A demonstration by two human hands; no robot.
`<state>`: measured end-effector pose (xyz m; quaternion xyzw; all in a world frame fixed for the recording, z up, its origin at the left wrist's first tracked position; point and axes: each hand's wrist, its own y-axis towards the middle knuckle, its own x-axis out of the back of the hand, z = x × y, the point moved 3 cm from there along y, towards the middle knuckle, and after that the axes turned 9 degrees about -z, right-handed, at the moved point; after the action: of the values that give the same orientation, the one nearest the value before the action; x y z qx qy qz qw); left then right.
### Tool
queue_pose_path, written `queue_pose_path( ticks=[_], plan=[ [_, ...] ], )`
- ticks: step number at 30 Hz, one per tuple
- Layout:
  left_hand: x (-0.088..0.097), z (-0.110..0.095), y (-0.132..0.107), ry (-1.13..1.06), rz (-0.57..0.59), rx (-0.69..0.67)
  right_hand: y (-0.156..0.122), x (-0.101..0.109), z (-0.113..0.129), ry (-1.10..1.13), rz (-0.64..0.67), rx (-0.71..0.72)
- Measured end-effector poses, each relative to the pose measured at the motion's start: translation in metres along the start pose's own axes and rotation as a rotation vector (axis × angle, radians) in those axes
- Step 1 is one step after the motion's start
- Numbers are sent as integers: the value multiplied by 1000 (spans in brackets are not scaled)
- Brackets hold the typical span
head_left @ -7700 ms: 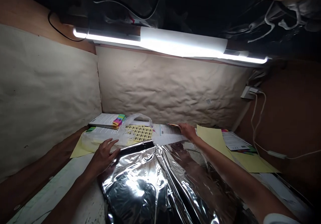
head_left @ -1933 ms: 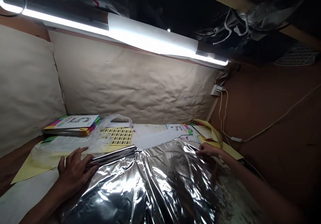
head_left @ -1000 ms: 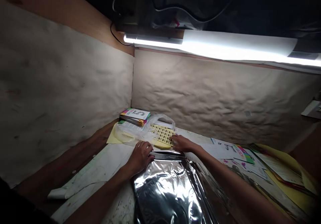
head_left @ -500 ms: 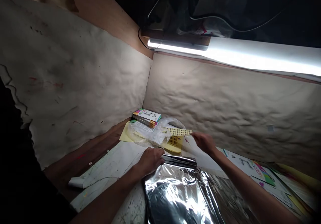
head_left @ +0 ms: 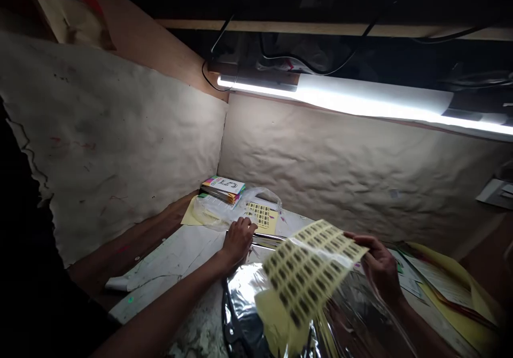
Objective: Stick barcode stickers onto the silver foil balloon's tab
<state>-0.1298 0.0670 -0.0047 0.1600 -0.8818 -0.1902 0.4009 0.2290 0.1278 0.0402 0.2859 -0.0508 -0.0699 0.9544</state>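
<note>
**Poster 1:** Since that last shot, you'd lifted the sticker sheet (head_left: 308,272) right up off the table and swung it out over the silver foil (head_left: 352,320). Looked tilted too, with the dark rows of labels facing you, lol.

**Poster 2:** Yep, and your right hand (head_left: 379,264) was clearly grasping it, pinching the sheet's right end between thumb and fingers. The far end drooped down in front of the foil, not sure if it was touching.

**Poster 1:** And your left hand (head_left: 238,240)?

**Poster 2:** That one sat on the foil's folded edge, fingers curled. Couldn't tell if you were actually gripping or just resting it there.

**Poster 1:** Behind that, you had a second sticker sheet (head_left: 260,215) lying beside the plastic bag (head_left: 216,213), with a stack of booklets (head_left: 218,188) just past the bag, all on the white tabletop (head_left: 172,256).
</note>
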Motion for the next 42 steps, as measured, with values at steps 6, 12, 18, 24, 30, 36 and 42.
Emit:
queue_pose_path(
  ticks=[6, 12, 18, 24, 30, 36, 42],
  plan=[
    [-34, -40, -14, -495, 289, 198, -57, -6, -17, 277, 276, -427],
    [-62, -59, -43, -880, 493, 366, -58, -39, -8, 319, 480, -399],
    [-56, -47, -42, -1147, 259, 605, -46, -58, -8, 62, 552, -200],
    [-48, -50, -36, -1177, 192, 565, -49, -91, 33, -434, 457, 418],
    [-44, -43, -29, -1101, 91, 425, -51, -139, 45, -422, 527, 478],
    [-28, -44, -27, -864, -44, 296, -52, -147, 37, -298, 546, 354],
    [-29, -50, -31, -821, -45, 280, -53, -141, 43, -236, 544, 288]
  ],
)
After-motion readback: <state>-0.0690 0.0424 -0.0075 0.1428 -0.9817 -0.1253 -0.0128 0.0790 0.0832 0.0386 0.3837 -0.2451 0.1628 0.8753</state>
